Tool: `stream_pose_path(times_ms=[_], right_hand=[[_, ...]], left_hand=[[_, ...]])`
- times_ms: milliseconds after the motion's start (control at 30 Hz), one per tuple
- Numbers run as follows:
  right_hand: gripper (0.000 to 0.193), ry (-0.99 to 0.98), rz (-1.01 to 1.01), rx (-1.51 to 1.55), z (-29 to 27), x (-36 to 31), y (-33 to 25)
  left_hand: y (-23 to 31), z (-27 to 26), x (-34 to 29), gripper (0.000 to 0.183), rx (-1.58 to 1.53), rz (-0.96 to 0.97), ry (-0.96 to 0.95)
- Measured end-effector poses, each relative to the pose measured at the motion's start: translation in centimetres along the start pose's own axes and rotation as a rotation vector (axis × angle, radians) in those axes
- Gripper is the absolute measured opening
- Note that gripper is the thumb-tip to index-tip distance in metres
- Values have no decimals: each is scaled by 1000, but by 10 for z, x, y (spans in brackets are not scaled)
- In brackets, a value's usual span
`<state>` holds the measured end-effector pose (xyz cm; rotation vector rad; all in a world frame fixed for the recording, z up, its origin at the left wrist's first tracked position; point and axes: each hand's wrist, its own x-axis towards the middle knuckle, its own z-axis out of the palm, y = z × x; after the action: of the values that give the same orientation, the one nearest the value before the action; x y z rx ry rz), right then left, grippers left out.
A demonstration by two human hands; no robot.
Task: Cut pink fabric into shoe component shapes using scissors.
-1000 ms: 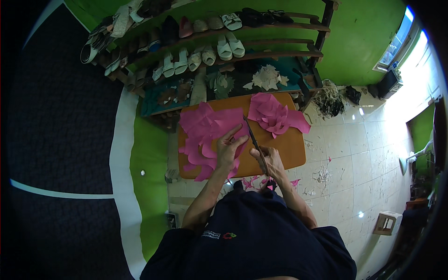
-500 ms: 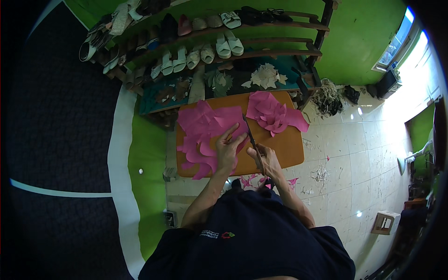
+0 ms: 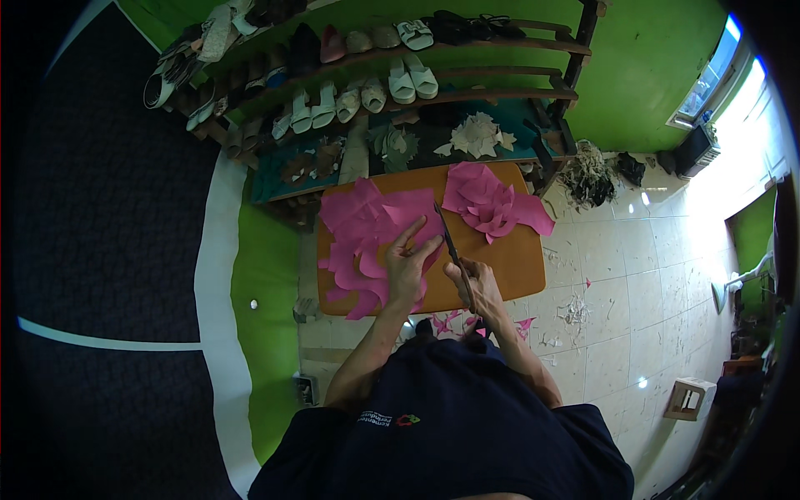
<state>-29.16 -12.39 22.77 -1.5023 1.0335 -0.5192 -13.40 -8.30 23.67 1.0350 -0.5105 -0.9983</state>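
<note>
My left hand (image 3: 406,272) holds a pink sheet (image 3: 422,200) by its right edge, the thumb and fingers pinching it. In my right hand (image 3: 479,286) is a pair of long dark scissors (image 3: 451,240), the blades pointing away from me along that edge of the sheet. The fingers wrap round the handles, which are partly hidden. Cut, curling strips of the same pink material (image 3: 364,279) lie to the left of my left hand. Past the scissors, at the right, rests a loose heap of pink cut pieces (image 3: 486,208).
An orange-brown table (image 3: 512,271) bears the pink material. Behind it stands a wooden rack (image 3: 500,94) with shoes and sandals, above a lower shelf of pale cut pieces (image 3: 477,136). Scraps (image 3: 575,311) litter the tiled floor. A white stool (image 3: 690,398) stands at the right.
The whole view has shifted very slightly. Both hands keep their hold, and the scissors stay at the sheet's right edge with hardly any visible movement.
</note>
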Motion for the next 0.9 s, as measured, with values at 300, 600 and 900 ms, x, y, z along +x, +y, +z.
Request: stream_pose_path(times_ms=[300,600,900], right_hand=[[73,23,-22,-97,-4,-4,-8],[73,20,-3,-76,-5,-9,-12],[71,-10,7,-89,-8,-14,-18]], left_hand=[[10,-2,4,54,45,-20,6],[11,-6,5,55,58,-18,17],[11,-10,8,49,40,20,56]])
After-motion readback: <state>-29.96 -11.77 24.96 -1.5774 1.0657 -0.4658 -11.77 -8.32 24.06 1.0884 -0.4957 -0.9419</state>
